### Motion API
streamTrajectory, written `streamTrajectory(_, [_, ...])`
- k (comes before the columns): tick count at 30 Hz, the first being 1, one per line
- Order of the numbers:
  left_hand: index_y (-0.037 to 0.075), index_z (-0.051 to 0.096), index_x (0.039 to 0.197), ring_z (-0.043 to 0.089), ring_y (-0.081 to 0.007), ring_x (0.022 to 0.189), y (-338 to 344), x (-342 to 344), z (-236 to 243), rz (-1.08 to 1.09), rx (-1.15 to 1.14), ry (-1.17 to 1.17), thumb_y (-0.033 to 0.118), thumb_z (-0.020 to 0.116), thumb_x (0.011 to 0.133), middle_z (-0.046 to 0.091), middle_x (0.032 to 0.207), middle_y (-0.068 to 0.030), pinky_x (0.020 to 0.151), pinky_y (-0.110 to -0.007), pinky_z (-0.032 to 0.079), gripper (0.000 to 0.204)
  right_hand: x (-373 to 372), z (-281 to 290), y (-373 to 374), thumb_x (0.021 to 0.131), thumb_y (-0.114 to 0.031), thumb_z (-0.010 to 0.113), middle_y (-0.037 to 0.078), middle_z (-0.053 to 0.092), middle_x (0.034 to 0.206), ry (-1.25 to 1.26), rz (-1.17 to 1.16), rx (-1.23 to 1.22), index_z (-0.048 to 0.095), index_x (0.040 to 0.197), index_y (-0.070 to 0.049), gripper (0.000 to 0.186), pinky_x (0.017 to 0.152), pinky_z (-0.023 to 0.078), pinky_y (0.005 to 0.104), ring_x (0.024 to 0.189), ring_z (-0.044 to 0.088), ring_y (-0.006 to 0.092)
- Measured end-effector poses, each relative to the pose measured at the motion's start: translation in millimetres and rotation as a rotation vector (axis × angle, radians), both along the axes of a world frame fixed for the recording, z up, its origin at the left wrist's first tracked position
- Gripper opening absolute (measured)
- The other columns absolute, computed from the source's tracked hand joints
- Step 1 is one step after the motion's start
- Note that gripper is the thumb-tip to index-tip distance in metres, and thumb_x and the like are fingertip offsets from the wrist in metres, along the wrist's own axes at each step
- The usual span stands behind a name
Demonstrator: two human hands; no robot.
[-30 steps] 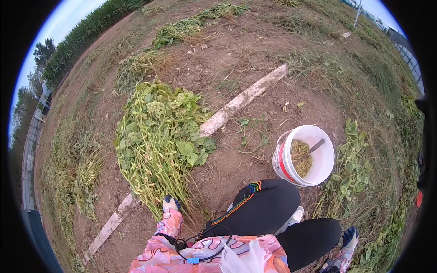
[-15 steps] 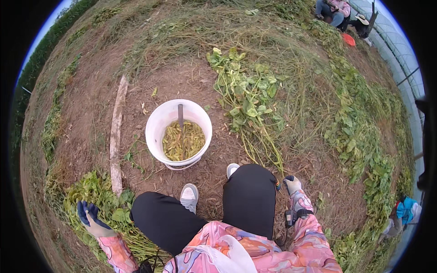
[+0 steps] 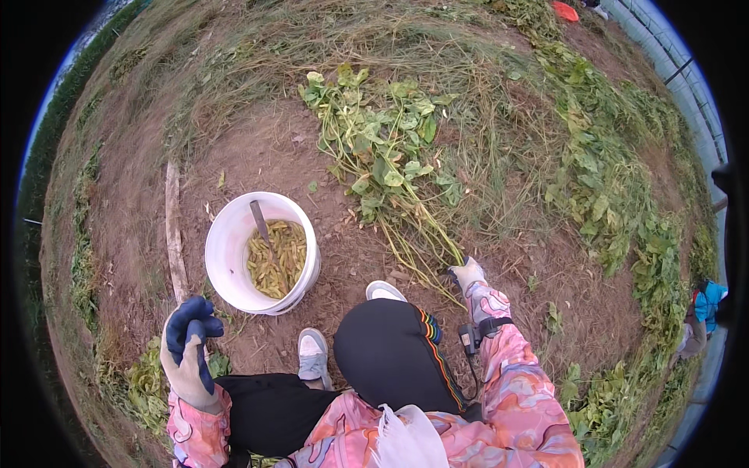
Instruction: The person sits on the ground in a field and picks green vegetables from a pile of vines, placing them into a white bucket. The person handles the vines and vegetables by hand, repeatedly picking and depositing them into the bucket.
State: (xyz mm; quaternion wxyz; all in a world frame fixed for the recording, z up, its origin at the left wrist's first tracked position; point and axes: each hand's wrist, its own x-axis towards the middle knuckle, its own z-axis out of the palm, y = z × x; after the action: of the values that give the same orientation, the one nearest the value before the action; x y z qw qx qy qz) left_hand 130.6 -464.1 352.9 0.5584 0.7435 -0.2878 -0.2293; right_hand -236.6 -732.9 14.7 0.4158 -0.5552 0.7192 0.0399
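Observation:
My left hand (image 3: 189,351), in a cream and navy glove, is raised at lower left, fingers loosely curved and apart, holding nothing. My right hand (image 3: 463,273), gloved likewise, grips the stems of a leafy bean plant (image 3: 382,144) lying on the dirt. Left of that plant stands a white bucket (image 3: 226,246) holding yellowish-green pods (image 3: 277,265) and a dark metal tool (image 3: 261,222), leaning inside it. My knees and pale shoes (image 3: 314,351) are below the bucket.
A pale board (image 3: 174,226) lies left of the bucket. Rows of cut plants (image 3: 593,179) and dry straw (image 3: 484,101) cover the right and back. At the far right is a person in blue (image 3: 706,304); a red object (image 3: 565,11) sits at top right, near the greenhouse's curved edge.
My view has swung right. My left hand has left the big plant pile and risen; my right hand has moved forward onto the smaller plant's stems and closed round them.

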Motion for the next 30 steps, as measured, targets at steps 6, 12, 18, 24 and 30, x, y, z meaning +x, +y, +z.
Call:
streamTrajectory(6, [-0.004, 0.056, 0.115, 0.060, -0.0139, 0.078, 6, 15, -19, 0.152, 0.087, 0.047, 0.012, 0.053, 0.092, 0.063, 0.099, -0.0111, 0.072, -0.028, 0.050, 0.029, -6, -13, -7, 0.078, -0.010, 0.072, 0.000, 0.066, 0.081, -0.648, -0.367, -0.241, 0.065, 0.095, -0.003, 0.020, 0.062, 0.046, 0.0221, 0.068, 0.058, 0.0073])
streamTrajectory(12, [-0.004, 0.056, 0.115, 0.060, -0.0134, 0.075, 7, 20, -26, 0.142, 0.039, 0.141, 0.012, 0.050, 0.092, 0.063, 0.095, -0.0105, 0.068, -0.027, 0.050, 0.028, -14, 61, -13, 0.085, -0.007, 0.064, 0.000, 0.063, 0.077, -1.004, -0.417, -0.468, 0.063, 0.103, 0.001, 0.020, 0.059, 0.046, 0.0201, 0.064, 0.056, 0.0058])
streamTrajectory(18, [-0.004, 0.057, 0.112, 0.059, -0.0121, 0.073, 1, 15, -22, 0.067, -0.001, 0.196, 0.012, 0.051, 0.092, 0.063, 0.091, -0.0100, 0.067, -0.027, 0.050, 0.027, -9, 71, -11, 0.089, -0.016, 0.061, -0.004, 0.054, 0.066, -0.995, -0.459, -0.431, 0.064, 0.106, -0.001, 0.023, 0.048, 0.033, 0.0214, 0.053, 0.044, 0.0047])
streamTrajectory(24, [-0.004, 0.058, 0.111, 0.059, -0.0121, 0.071, 18, 24, -22, 0.091, -0.010, 0.243, 0.013, 0.051, 0.092, 0.064, 0.091, -0.0098, 0.066, -0.027, 0.050, 0.026, -13, 83, 7, 0.090, -0.013, 0.061, -0.004, 0.058, 0.073, -0.788, -0.435, -0.479, 0.063, 0.109, -0.005, 0.021, 0.047, 0.032, 0.0179, 0.055, 0.042, 0.0013])
streamTrajectory(30, [-0.003, 0.058, 0.111, 0.059, -0.0117, 0.071, 15, 22, -19, 0.042, -0.063, 0.263, 0.011, 0.051, 0.092, 0.064, 0.090, -0.0091, 0.065, -0.026, 0.049, 0.025, 4, 131, -9, 0.086, -0.004, 0.063, 0.001, 0.064, 0.088, -0.893, -0.226, -0.969, 0.060, 0.114, -0.001, 0.029, 0.059, 0.046, 0.0222, 0.069, 0.056, 0.0072])
